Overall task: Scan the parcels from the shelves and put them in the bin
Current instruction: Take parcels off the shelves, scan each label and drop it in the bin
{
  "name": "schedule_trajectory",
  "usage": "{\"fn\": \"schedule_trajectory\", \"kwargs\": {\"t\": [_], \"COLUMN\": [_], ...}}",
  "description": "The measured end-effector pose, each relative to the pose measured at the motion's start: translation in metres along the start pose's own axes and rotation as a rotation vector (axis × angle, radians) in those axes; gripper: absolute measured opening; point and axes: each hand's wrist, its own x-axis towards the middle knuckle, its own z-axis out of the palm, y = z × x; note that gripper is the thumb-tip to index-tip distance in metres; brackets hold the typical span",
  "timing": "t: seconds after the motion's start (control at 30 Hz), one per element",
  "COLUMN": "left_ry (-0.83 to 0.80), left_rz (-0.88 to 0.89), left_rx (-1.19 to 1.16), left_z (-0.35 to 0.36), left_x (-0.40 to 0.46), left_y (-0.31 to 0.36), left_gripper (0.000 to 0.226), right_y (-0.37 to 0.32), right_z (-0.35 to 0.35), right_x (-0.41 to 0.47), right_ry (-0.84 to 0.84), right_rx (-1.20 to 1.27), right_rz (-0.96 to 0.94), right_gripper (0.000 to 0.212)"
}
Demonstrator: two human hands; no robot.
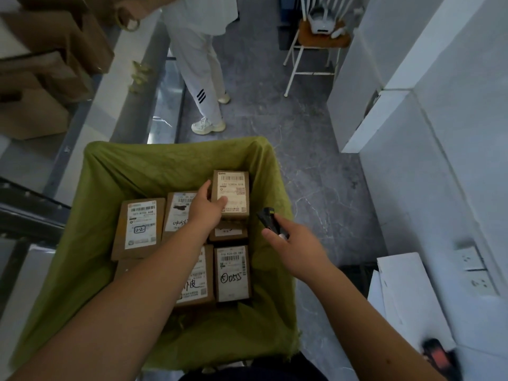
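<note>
One green-lined bin [115,171] holds several parcels; the top parcel [231,193], at 1 o'clock, looks light, stiff, best taken by its long edges. Left hand [204,207] grips it; right hand [291,247] clasps the scanner [268,220].

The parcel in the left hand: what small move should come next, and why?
Probably lower it and let go. The left hand holds the parcel over other parcels in the green-lined bin, while the right hand keeps the scanner aside, so scanning seems done.
</note>
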Motion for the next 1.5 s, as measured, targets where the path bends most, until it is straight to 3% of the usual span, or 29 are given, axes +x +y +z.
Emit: {"fn": "schedule_trajectory", "kwargs": {"t": [0.27,0.4,0.57,0.77,0.87,1.03,1.27,1.5], "left_ry": [-0.025,-0.009,0.099,0.268,0.378,0.534,0.791,0.942], "left_rz": [0.025,0.126,0.169,0.16,0.068,-0.122,-0.343,-0.665], "left_rx": [0.135,0.354,0.645,0.763,0.852,0.748,0.623,0.498], "left_z": [-0.009,-0.032,-0.071,-0.128,-0.16,-0.212,-0.258,-0.262], "left_x": [-0.029,-0.055,-0.101,-0.167,-0.211,-0.306,-0.501,-0.693], "left_y": [-0.009,-0.016,-0.028,-0.062,-0.085,-0.14,-0.226,-0.317], "left_gripper": [0.089,0.087,0.086,0.087,0.087,0.089,0.083,0.089], "right_y": [0.003,0.001,-0.012,-0.045,-0.065,-0.094,-0.105,-0.085], "right_z": [0.008,0.017,0.033,0.071,0.101,0.156,0.249,0.322], "right_x": [-0.009,-0.015,-0.025,-0.051,-0.071,-0.129,-0.271,-0.428], "right_ry": [-0.02,-0.026,-0.058,-0.1,-0.167,-0.266,-0.45,-0.655], "right_rx": [-0.046,-0.102,-0.202,-0.309,-0.405,-0.477,-0.626,-0.715], "right_rz": [-0.033,-0.073,-0.115,-0.271,-0.393,-0.638,-0.952,-1.355], "right_gripper": [0.079,0.075,0.074,0.071,0.07,0.066,0.07,0.066]}}
